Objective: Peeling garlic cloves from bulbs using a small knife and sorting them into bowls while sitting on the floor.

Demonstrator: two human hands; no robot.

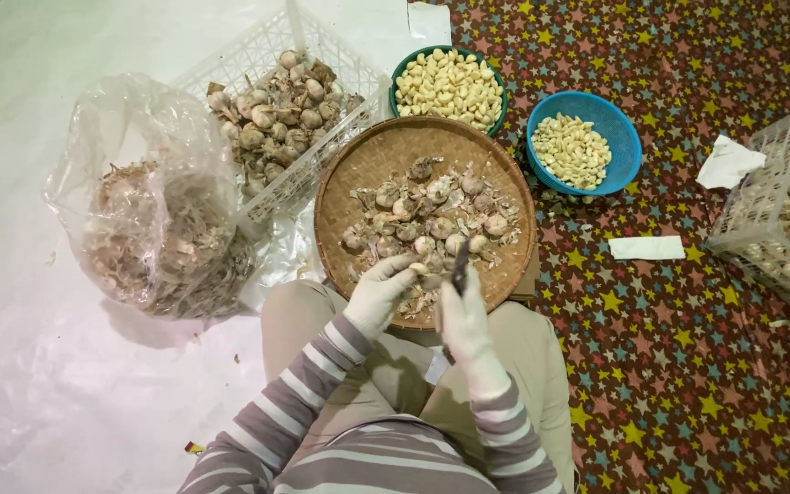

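The gloved left hand (378,295) pinches a garlic clove (420,269) over the near rim of the woven tray (349,174); the right hand (464,316) grips a small dark knife (460,266). The clove looks light, firm, papery-skinned and likely slippery, best held by its sides

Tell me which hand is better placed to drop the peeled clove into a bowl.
Left, probably: the left hand pinches the clove, while the right hand holds a dark knife. However, both bowls, green and blue, sit further right.
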